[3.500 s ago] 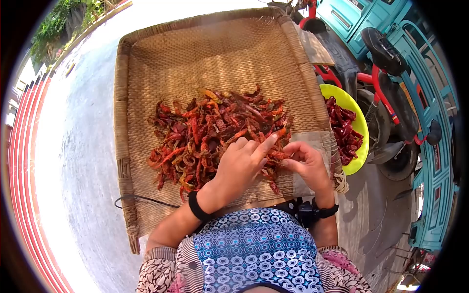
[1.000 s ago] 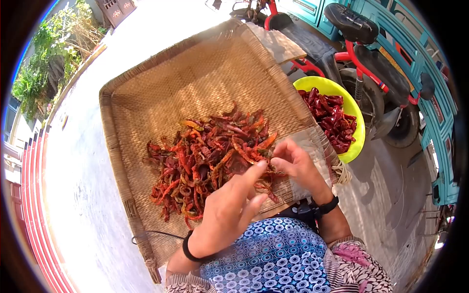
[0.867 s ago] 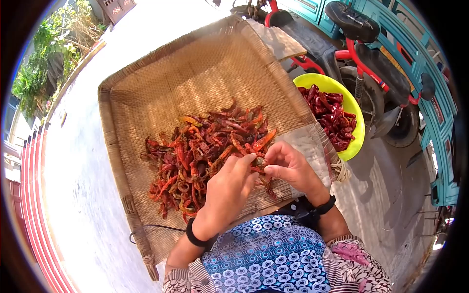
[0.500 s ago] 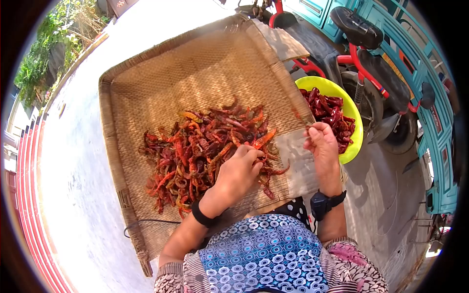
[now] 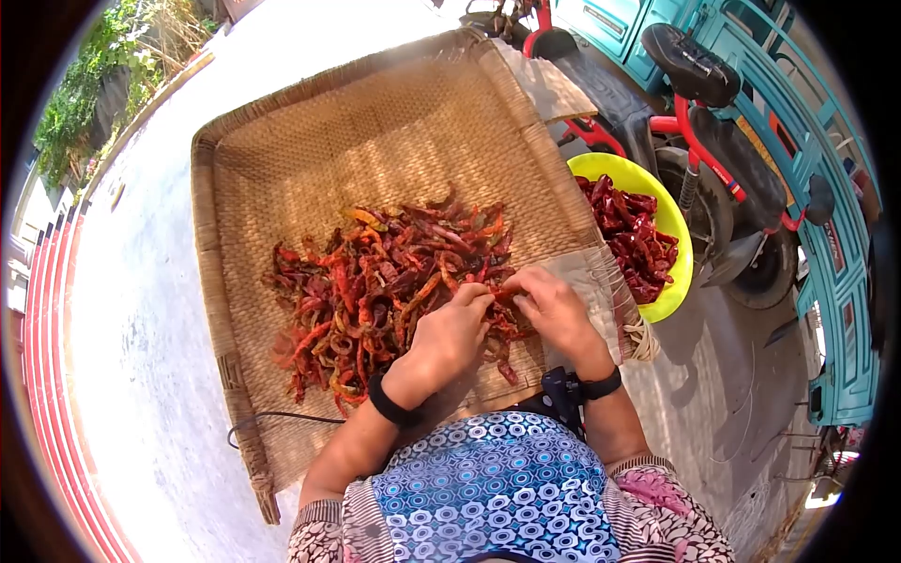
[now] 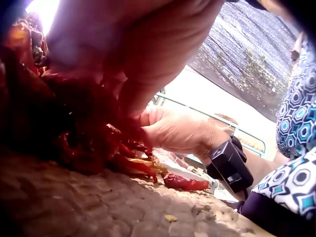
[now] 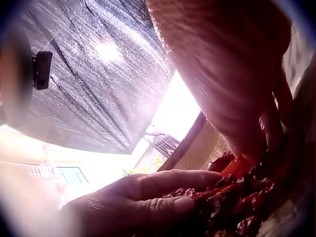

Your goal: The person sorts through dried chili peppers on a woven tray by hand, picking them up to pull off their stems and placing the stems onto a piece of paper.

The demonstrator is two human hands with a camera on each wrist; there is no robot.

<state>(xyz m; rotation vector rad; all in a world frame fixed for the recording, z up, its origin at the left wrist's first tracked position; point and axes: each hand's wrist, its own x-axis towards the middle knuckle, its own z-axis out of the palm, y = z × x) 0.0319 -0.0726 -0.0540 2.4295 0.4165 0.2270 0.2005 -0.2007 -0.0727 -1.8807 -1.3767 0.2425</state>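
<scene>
A heap of dried red chili peppers (image 5: 375, 291), some orange or yellowish, lies on a woven tray (image 5: 375, 122). At its near right side my left hand (image 5: 446, 338) holds peppers with bent fingers low in the heap. Facing it, my right hand (image 5: 554, 314) pinches a chili pepper, its fingertips close to the left ones. The right wrist view shows an orange-red chili pepper (image 7: 238, 168) between the two hands' fingertips. Dark peppers and shadow hide the left fingertips in the left wrist view. One red pepper (image 6: 185, 182) lies apart on the weave there.
A yellow-green bowl (image 5: 678, 253) of glossy dark red peppers stands right of the tray. Beyond it are a red and black bike (image 5: 704, 155) and a turquoise vehicle (image 5: 835, 272). A pale patch (image 5: 587, 291) covers the tray's right edge. Red-striped steps (image 5: 52, 328) stand far left.
My right hand swung out right toward the bowl with a small piece at its fingertips, then came back to the heap beside the left hand. The left hand stayed at the heap's near side.
</scene>
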